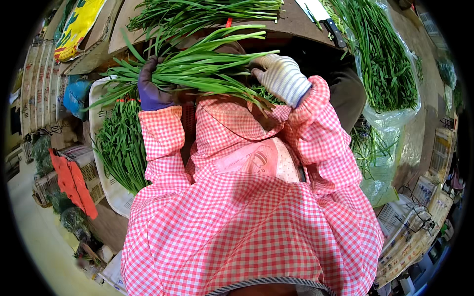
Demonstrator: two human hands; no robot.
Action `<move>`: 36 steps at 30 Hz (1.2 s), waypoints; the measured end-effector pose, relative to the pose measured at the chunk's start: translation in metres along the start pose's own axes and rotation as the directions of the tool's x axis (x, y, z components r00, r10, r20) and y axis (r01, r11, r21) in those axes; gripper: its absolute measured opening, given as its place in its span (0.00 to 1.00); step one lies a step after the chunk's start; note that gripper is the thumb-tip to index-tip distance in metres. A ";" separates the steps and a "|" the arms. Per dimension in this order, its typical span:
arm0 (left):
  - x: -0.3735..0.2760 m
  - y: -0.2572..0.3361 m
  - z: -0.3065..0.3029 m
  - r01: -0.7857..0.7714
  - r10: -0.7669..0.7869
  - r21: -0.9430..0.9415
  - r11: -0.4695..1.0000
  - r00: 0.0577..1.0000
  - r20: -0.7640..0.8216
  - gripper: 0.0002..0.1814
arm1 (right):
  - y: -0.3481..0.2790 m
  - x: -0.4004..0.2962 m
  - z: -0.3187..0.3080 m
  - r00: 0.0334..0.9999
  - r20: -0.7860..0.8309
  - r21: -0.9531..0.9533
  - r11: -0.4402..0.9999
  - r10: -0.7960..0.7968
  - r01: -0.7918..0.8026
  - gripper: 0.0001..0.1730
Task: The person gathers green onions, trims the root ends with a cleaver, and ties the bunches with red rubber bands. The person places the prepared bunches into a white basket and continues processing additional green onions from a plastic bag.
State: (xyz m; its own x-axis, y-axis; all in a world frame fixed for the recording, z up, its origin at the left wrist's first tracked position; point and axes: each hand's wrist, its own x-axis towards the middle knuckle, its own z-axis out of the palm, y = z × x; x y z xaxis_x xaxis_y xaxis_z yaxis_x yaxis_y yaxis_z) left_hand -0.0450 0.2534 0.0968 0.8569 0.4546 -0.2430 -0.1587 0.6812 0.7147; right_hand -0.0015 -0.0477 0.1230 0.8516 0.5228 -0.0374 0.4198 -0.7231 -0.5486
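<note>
A loose bunch of garlic chives (200, 72) lies across my lap, its pale stalk ends pointing right. My left hand (153, 83), in a dark purple glove, grips the leafy part from the left with the thumb over the top. At the stalk ends is my right hand (279, 76), in a striped knit glove. Its fingers curl down by the stalks, and their tips are partly hidden, so whether they pinch any is unclear. Some brownish withered leaves (255, 98) hang below the bunch near my right hand.
More chives (211, 13) lie on the board ahead, with a black-handled knife (333, 31) to their right. A white plastic basket (107, 185) at my left holds tied chives (120, 144). At right, a clear plastic bag (411, 109) holds a large heap of chives (385, 63).
</note>
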 end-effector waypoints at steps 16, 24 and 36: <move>0.009 -0.014 -0.017 0.049 -0.045 -0.095 0.994 0.998 0.041 0.07 | -0.001 -0.003 0.013 0.995 0.032 0.374 0.922 0.095 -0.100 0.30; -0.008 -0.020 -0.008 -0.006 0.006 -0.001 1.000 1.000 0.017 0.08 | -0.011 -0.010 0.011 0.975 0.089 0.499 0.838 0.204 -0.221 0.23; 0.000 -0.022 -0.013 0.092 -0.095 -0.099 0.991 0.995 -0.028 0.06 | 0.014 0.012 -0.001 0.989 0.053 -0.161 0.979 0.137 -0.126 0.28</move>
State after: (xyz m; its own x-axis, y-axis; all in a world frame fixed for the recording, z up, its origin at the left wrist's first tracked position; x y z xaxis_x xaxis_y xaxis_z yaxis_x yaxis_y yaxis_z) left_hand -0.0480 0.2461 0.0726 0.8541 0.4037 -0.3278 -0.1271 0.7732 0.6212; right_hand 0.0150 -0.0516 0.1155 0.8831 0.4424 -0.1562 0.3537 -0.8465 -0.3980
